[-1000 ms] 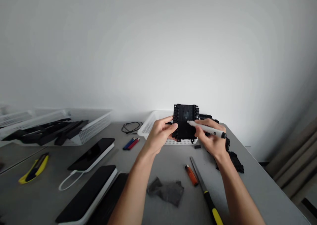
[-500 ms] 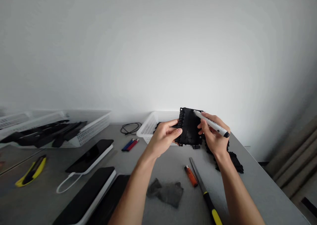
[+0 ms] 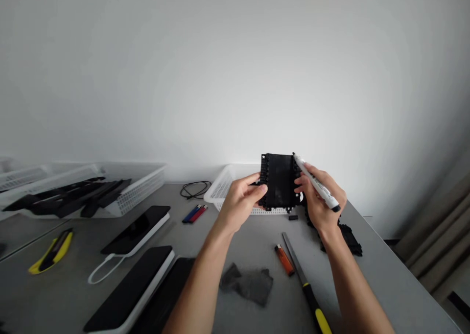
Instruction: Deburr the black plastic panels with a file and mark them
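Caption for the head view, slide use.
Left hand steadies a black plastic part; right hand holds a white marker at its edge.

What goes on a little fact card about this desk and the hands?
Left hand: holds black part
Right hand: holds white marker, tip near the part's top right corner
Behind the part: white basket
Lighters: blue lighter, red lighter, orange lighter
Beside orange lighter: long tool, black-and-yellow handle
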Tool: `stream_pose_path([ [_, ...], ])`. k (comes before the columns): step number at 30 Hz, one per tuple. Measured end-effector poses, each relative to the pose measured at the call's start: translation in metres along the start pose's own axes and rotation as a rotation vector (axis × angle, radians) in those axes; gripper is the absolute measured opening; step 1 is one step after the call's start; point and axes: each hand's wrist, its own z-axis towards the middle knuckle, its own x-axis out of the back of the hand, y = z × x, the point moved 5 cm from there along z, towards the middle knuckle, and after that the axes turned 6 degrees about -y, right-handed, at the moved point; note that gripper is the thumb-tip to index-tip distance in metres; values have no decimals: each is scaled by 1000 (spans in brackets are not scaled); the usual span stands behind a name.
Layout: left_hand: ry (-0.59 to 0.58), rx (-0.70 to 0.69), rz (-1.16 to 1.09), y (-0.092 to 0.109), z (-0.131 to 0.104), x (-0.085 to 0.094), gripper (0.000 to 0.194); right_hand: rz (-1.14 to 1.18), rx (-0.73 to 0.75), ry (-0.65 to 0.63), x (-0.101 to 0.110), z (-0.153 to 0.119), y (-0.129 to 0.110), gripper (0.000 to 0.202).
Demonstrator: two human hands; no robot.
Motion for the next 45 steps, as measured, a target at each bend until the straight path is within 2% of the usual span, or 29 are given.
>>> stream_pose_path([
  [2, 124, -62, -26, 1, 1, 11, 70, 1, -18, 43, 4, -2, -8, 20],
  [4, 231, -116, -53, 4, 1, 22, 72, 12, -67, 25, 7, -2, -15, 21],
  [8, 308, -138, -101, 10, -1, 37, 71, 63, -176, -192, 11, -6, -18, 48],
  [10, 323, -150, -116, 13, -2, 42, 72, 71, -235, -341, 14, -20, -11, 52],
  [12, 334, -162, -129, 13, -2, 46, 74, -11, -310, -496, 20, -47, 2, 41],
  [14, 346, -165, -144, 12, -1, 50, 77, -190, -368, -573, 32, -83, 19, 42],
  [17, 365, -160, -162, 7, 1, 55, 80, -445, -472, -564, 55, -142, 49, 50],
  [20, 359, -158, -178, 4, 4, 58, 78, -573, -573, -570, 70, -193, 73, 49],
  [23, 347, -160, -189, 2, 6, 59, 76, -666, -610, -549, 77, -222, 85, 44],
  [27, 334, -143, -207, 1, 8, 60, 76, -716, -644, -592, 76, -238, 90, 44],
  [34, 329, -101, -205, -5, 13, 61, 76, -744, -603, -643, 81, -238, 89, 41],
  [37, 341, -33, -195, -12, 14, 64, 81, -752, -565, -608, 81, -222, 78, 38],
  [39, 335, 7, -165, -16, 16, 67, 82, -689, -532, -605, 74, -195, 66, 36],
  [42, 281, 43, -14, -20, 20, 72, 77, -483, -484, -641, 52, -132, 50, 37],
  [43, 237, 52, 73, -21, 21, 72, 73, -422, -467, -659, 42, -107, 47, 37],
  [45, 97, 56, 256, -22, 22, 66, 64, -352, -410, -609, 23, -57, 48, 37],
])
